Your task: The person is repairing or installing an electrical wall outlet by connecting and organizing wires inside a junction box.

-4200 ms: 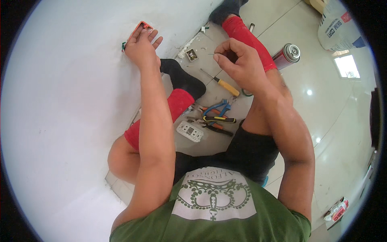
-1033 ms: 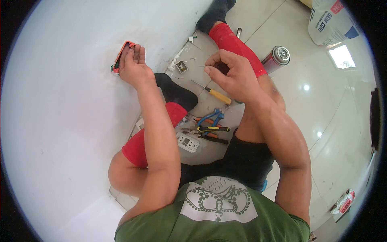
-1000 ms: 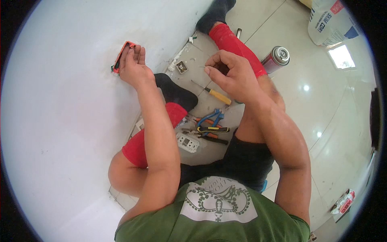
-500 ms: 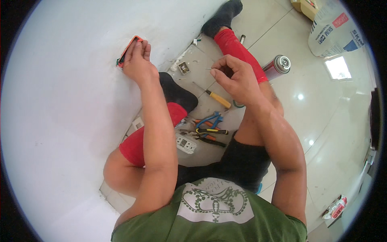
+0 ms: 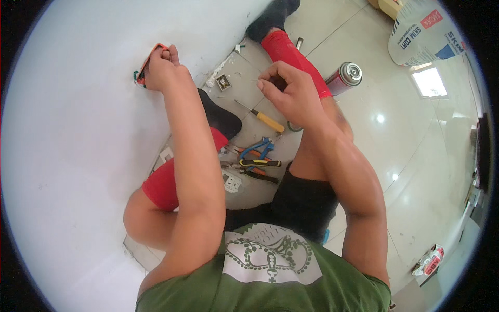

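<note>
My left hand (image 5: 166, 70) is at the orange electrical box (image 5: 158, 47) set in the white wall, its fingers curled into the opening. The fingertips and whatever they grip are hidden. A bit of green wire (image 5: 136, 75) shows at the box's lower left edge. Over the floor, my right hand (image 5: 291, 88) is closed in a pinch of thumb and forefinger; a thin metal piece pokes out, faint and too small to name surely. Below it lies a screwdriver (image 5: 269, 121) with a yellow handle. A small square container (image 5: 223, 82) with little metal parts sits near the wall.
Between my legs lie blue-handled pliers (image 5: 253, 148), a black and yellow cutter (image 5: 260, 163), dark-handled pliers (image 5: 261, 177) and a white outlet (image 5: 231, 182). A spray can (image 5: 343, 79) stands beyond my right leg. A white bag (image 5: 416, 44) is at the far right, a crumpled packet (image 5: 429, 261) near right.
The whole view has shifted, so everything appears a little farther left. My left hand remains at the box, and my right hand keeps its pinch in front of me.
</note>
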A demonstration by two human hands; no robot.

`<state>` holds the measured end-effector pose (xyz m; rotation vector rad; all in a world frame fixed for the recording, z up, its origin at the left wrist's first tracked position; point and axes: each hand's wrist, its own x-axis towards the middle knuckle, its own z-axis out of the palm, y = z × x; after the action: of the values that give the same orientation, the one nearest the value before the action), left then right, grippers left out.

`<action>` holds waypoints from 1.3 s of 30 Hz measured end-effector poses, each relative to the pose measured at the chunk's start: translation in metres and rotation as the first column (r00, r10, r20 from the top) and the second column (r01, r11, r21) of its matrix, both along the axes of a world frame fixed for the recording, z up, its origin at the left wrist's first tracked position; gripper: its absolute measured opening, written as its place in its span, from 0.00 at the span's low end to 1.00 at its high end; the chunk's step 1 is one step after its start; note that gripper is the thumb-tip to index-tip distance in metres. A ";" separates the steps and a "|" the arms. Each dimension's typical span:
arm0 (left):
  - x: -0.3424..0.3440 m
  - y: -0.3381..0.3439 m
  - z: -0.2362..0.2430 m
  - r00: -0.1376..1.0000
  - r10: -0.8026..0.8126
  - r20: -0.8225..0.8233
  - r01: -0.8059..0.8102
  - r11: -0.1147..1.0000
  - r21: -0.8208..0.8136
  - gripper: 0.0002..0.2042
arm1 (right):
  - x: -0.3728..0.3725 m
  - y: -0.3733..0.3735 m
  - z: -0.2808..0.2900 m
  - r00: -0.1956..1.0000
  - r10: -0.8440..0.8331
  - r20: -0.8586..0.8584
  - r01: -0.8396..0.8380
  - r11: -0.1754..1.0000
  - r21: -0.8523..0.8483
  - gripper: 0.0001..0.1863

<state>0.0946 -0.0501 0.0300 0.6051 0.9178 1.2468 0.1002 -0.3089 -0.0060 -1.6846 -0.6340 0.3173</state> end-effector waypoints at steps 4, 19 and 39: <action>0.009 -0.006 0.004 0.999 0.038 0.008 -0.038 0.999 -0.022 0.05 | 0.004 -0.004 -0.001 1.000 -0.012 -0.007 0.012 1.000 0.025 0.11; 0.004 -0.002 0.011 0.994 0.100 0.033 -0.094 0.982 -0.162 0.04 | 0.002 -0.009 0.002 1.000 0.013 -0.028 -0.013 1.000 0.026 0.11; -0.063 0.005 -0.045 0.700 0.023 -0.713 0.431 0.783 0.448 0.12 | -0.002 0.008 -0.004 0.996 0.085 -0.035 -0.089 0.991 -0.105 0.12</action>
<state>0.0315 -0.0454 -0.0148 1.7399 1.0061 1.0757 0.0981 -0.3013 -0.0095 -1.7535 -0.6790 0.4452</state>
